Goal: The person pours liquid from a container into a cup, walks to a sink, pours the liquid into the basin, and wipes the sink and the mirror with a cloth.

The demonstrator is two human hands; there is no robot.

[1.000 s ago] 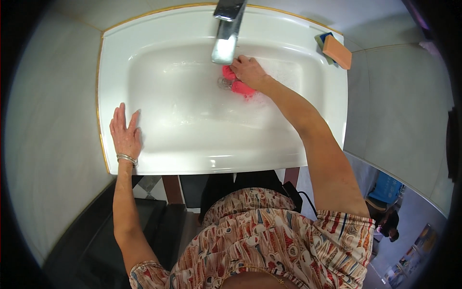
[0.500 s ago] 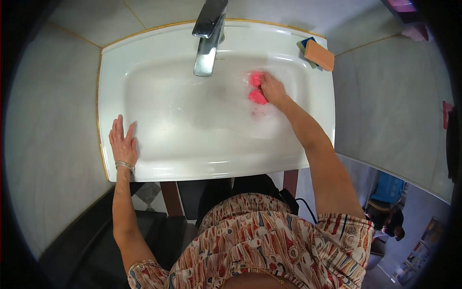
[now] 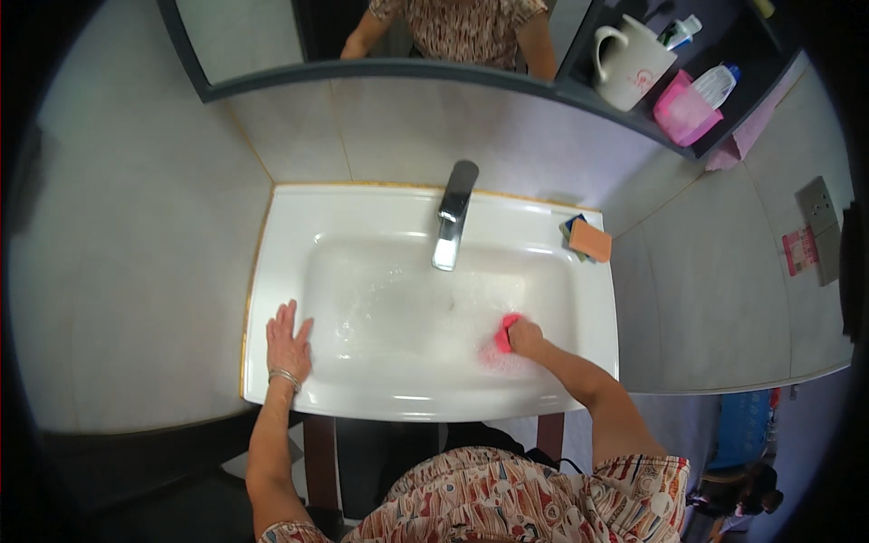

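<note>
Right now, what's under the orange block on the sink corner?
Under the orange block, a blue edge and a green edge stick out at its upper left. The rest is covered by the block.

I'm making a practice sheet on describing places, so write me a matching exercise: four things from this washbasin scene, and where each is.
1. left hand
2. right hand
3. orange block
4. white mug

A. on the back right corner of the basin
B. in the dark shelf beside the mirror
C. spread on the basin's left rim
D. inside the basin, on the bright pink item

Pairs: 1-C, 2-D, 3-A, 4-B
</note>
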